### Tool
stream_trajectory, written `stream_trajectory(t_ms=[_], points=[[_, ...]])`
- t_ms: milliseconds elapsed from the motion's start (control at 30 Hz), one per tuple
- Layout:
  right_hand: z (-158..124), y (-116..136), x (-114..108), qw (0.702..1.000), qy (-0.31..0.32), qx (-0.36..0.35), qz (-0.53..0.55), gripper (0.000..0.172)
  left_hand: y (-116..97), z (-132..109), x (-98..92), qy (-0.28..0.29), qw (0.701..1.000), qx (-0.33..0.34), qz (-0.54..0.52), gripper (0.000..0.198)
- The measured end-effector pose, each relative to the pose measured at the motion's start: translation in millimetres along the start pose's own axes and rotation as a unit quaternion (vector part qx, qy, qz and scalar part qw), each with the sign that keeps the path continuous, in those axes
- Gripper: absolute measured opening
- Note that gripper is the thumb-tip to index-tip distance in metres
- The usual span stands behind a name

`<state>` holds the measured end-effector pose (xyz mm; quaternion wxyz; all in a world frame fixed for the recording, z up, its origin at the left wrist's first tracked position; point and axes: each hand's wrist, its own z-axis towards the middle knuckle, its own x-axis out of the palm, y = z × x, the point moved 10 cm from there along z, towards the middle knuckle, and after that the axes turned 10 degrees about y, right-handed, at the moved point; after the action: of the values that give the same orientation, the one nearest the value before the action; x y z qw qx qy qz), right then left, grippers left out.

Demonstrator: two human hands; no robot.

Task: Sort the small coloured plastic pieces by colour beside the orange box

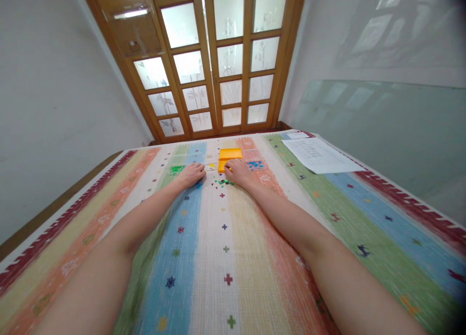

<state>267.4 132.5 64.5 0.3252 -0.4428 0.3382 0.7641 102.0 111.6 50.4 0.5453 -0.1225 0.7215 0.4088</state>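
And here we are, both hands at the orange case (230, 154), its two halves spread one beyond the other on the worktop (211, 228), the right hand (238, 172) bent over its nearer half, fingers curled in, and whether that grip has hold of a piece I cannot tell! The left hand (193, 174) sits palm down just left of the case, fingers bent too, undersides hidden, so no telling how wide that grip is or what it has. Look at the loose sequin-like pieces (223, 183), scattered on the near side of the case, tiny, mixed in colour, likely to skid or cling to skin! Green bits (176, 169) lie farther out to its left, a few yellow bits (211, 165) close by on that same side, blue bits (255, 165) in a clear box (251, 155) just to its right. Working well here, I'd judge, means a light fingertip pinch, one piece at a time, letting go low over the case, checking nothing sticks, and keeping that right wrist and forearm lifted clear of the scatter
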Motion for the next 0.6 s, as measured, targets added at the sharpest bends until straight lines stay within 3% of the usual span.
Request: stream_trajectory(t_ms=[333,600], points=[[1,0,6,1.0,0.013,0.0,-0.003,0.023,7,-3,2.9,-0.003,0.998,0.002,-0.068,0.025],[0,2,5,1.0,0.006,-0.008,0.005,0.024,14,-8,7.2,-0.009,0.998,-0.006,-0.058,0.026]])
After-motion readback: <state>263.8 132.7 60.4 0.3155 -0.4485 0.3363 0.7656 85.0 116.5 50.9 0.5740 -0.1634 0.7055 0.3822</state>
